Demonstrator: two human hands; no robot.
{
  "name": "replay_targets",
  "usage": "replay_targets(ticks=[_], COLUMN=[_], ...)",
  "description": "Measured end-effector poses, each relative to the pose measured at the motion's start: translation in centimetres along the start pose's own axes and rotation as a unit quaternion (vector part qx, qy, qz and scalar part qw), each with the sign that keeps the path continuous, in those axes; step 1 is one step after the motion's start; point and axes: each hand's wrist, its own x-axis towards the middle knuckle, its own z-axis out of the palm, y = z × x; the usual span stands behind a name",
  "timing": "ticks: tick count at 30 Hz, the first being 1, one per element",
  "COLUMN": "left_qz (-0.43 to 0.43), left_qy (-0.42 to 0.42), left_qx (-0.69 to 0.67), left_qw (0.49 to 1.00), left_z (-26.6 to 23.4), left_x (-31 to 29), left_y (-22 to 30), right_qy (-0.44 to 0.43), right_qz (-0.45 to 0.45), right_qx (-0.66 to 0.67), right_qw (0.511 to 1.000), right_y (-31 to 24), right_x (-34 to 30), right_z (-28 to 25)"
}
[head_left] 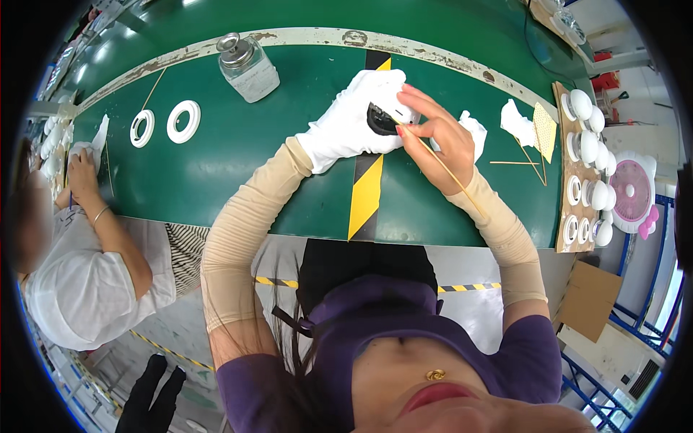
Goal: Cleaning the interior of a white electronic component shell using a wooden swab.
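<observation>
My left hand, in a white glove, is closed around a small rounded part with a white shell and a black hollow face. It is held above the green table, over the yellow-and-black tape stripe. My bare right hand pinches a thin wooden stick between thumb and fingers. The stick's upper tip meets the edge of the black face; whether anything is on that tip is too small to tell. Just behind my right hand lies a crumpled white cloth, partly hidden.
A glass bottle with a metal top and two white rings sit to the left. At right are another white cloth, a yellow sheet, loose sticks and a board of white domed parts. A co-worker sits at left.
</observation>
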Motion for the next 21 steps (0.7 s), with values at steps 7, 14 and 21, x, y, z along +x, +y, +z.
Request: replay_targets(ticks=[7, 14, 21], left_qz=[-0.001, 0.023, 0.027], left_qy=[0.007, 0.005, 0.003], left_qx=[-0.004, 0.013, 0.017], left_qw=[1.0, 1.0, 0.999], left_z=[0.0, -0.1, -0.1], left_x=[-0.1, -0.1, 0.1], left_y=[0.0, -0.5, -0.1], right_qy=[-0.011, -0.029, -0.025], right_qz=[0.004, 0.026, 0.032], right_qx=[-0.03, -0.032, -0.033], right_qw=[0.999, 0.999, 0.999], right_y=[-0.1, -0.8, -0.6], right_x=[0.1, 0.8, 1.0], right_z=[0.0, 0.0, -0.2])
